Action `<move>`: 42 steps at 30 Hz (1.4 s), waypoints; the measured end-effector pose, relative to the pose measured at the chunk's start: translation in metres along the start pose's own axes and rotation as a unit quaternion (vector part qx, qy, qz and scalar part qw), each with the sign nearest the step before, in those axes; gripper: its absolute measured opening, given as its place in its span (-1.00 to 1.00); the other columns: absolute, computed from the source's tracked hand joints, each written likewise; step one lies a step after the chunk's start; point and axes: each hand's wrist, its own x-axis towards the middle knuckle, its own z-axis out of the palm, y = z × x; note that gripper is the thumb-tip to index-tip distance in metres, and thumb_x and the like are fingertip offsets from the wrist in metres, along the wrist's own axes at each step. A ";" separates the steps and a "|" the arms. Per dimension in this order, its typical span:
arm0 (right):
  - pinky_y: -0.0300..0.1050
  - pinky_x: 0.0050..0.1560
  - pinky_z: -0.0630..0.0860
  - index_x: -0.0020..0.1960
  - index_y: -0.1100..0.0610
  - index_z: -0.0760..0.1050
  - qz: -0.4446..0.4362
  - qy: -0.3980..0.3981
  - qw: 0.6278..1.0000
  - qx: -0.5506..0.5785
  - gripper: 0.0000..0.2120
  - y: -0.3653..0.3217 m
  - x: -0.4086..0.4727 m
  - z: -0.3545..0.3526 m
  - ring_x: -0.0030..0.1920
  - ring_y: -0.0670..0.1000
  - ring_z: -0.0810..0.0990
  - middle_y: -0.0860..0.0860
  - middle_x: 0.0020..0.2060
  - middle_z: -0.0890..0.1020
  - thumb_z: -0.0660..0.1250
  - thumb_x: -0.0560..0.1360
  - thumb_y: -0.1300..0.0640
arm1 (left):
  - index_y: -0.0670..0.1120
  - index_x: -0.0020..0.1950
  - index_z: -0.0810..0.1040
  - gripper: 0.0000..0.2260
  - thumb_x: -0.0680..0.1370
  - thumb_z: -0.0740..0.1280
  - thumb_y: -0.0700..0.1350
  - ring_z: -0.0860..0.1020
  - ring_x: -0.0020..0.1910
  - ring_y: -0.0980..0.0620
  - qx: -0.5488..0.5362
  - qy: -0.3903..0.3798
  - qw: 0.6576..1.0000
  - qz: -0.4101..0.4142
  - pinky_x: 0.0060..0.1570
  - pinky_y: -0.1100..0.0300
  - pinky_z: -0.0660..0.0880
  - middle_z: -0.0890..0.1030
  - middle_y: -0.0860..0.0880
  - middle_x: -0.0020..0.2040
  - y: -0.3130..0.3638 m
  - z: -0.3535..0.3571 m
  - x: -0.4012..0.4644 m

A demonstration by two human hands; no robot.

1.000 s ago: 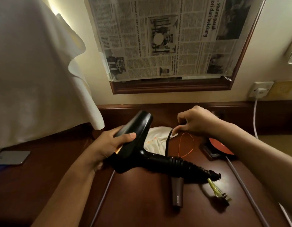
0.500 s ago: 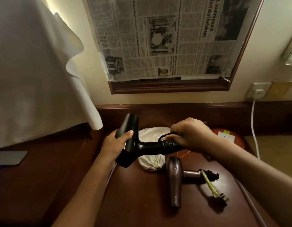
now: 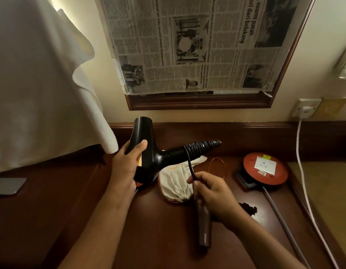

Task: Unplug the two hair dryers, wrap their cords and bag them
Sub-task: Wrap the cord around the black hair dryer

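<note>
L hand [image 3: 127, 167] clenched, R hand [image 3: 213, 195] pinching

Two hair dryers on show: one black hair dryer [image 3: 148, 152] up off the desk, one brown hair dryer [image 3: 204, 228] lying flat. One cloth drawstring bag [image 3: 174, 183]. One red cable reel [image 3: 265, 168]. One wall socket [image 3: 306, 109], one white plug [image 3: 306, 111] in it. Two hands at work, left hand [image 3: 127, 164] and right hand [image 3: 213, 193]. One newspaper sheet [image 3: 197, 43].

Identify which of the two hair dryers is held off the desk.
The black hair dryer, gripped by the left hand; the brown hair dryer lies flat on the desk.
</note>
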 end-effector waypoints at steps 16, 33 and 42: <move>-0.12 -0.38 0.26 -0.20 0.27 0.43 0.016 -0.097 0.991 0.087 -0.52 0.036 -0.003 0.003 -0.41 0.06 0.34 0.09 -0.41 0.40 0.19 0.54 -0.18 | -0.15 0.19 0.57 -0.59 0.40 0.46 -0.01 0.62 0.06 -0.23 -0.045 -0.059 0.995 -0.060 0.17 -0.14 0.51 0.64 -0.23 0.10 0.009 -0.010 0.004; -0.35 -0.12 0.48 -0.10 0.29 0.52 0.015 -0.135 0.946 -0.294 -0.88 0.011 0.041 -0.058 -0.12 0.01 0.60 0.00 -0.28 0.56 0.22 0.53 0.36 | -0.04 0.16 0.56 -0.62 0.36 0.39 -0.03 0.68 -0.13 -0.06 0.092 -0.226 0.970 -0.014 -0.13 0.12 0.62 0.70 -0.11 -0.10 0.019 -0.023 -0.022; -0.09 -0.05 0.49 0.13 -0.02 0.53 -0.084 -0.229 0.841 -0.483 -0.75 -0.044 0.059 -0.065 -0.08 -0.04 0.56 -0.05 -0.10 0.62 0.25 0.54 -0.10 | 0.07 0.26 0.51 -0.55 0.38 0.47 -0.02 0.66 0.01 -0.02 0.170 -0.315 0.934 0.016 -0.13 0.28 0.57 0.68 -0.08 0.05 0.022 -0.023 -0.021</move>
